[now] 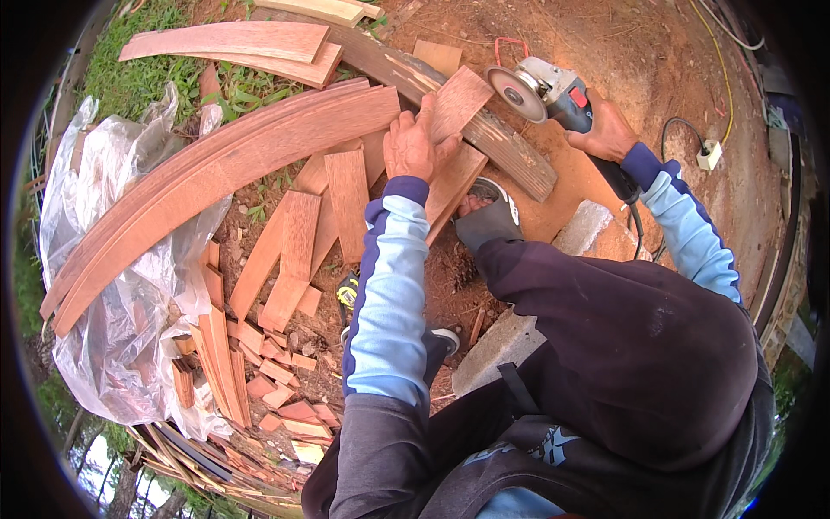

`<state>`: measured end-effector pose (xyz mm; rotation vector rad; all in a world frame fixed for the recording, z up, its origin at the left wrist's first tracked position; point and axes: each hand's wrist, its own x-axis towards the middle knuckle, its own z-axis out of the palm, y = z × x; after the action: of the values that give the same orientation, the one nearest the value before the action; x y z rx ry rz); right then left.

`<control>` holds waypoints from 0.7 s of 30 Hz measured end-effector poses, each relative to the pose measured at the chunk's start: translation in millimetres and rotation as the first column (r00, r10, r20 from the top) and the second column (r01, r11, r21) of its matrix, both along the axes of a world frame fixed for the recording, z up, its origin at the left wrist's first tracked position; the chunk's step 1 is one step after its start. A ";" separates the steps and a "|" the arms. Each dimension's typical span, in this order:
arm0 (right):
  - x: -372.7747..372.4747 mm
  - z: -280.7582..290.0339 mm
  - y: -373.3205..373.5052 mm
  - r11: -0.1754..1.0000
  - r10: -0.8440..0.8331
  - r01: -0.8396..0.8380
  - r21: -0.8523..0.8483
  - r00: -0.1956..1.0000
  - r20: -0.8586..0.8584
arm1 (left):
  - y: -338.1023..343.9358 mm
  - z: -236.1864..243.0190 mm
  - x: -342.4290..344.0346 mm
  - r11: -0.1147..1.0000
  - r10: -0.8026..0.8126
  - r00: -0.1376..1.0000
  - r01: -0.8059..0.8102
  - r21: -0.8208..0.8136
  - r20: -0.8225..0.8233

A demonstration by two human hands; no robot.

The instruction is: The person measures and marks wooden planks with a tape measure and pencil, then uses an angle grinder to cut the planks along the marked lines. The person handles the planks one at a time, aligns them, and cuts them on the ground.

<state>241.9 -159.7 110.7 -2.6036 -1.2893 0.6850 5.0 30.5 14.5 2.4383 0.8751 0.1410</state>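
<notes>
My right hand point(605, 131) is wrapped round the body of an angle grinder point(566, 102), its thumb side next to a red switch. The grinder's round disc point(517, 93) is raised just right of a short reddish wooden board point(460, 102). My left hand point(410, 147) grips that board by its left edge, fingers over the top face. The board lies across a thick weathered beam point(519, 160). Another reddish plank point(456, 177) sits just below it, close to my sandalled foot point(484, 197). The undersides of my left fingers are hidden.
Long curved planks point(216, 169) and crumpled clear plastic sheeting point(130, 199) lie at left. Wood offcuts point(277, 372) litter the ground beside a tape measure point(348, 290). Concrete blocks point(501, 350) are near my legs. The grinder's cord runs toward a white socket point(709, 155) at right.
</notes>
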 end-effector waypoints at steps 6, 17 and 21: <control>-0.4 0.9 0.8 1.000 0.002 -0.002 -0.002 1.000 -0.003 | -0.5 0.6 0.6 1.000 0.006 1.000 -0.006 -0.016 -0.012; -1.0 2.5 1.5 0.999 0.002 -0.002 -0.034 1.000 0.009 | -0.7 1.0 1.5 1.000 0.012 0.999 -0.012 -0.020 -0.031; -2.1 3.2 2.5 0.999 -0.005 0.005 -0.034 1.000 0.001 | -0.4 0.1 0.8 1.000 0.013 1.000 -0.013 -0.018 -0.020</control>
<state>239.8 -157.2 113.9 -2.6340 -1.2816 0.7111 5.8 30.1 14.6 2.4216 0.8973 0.1130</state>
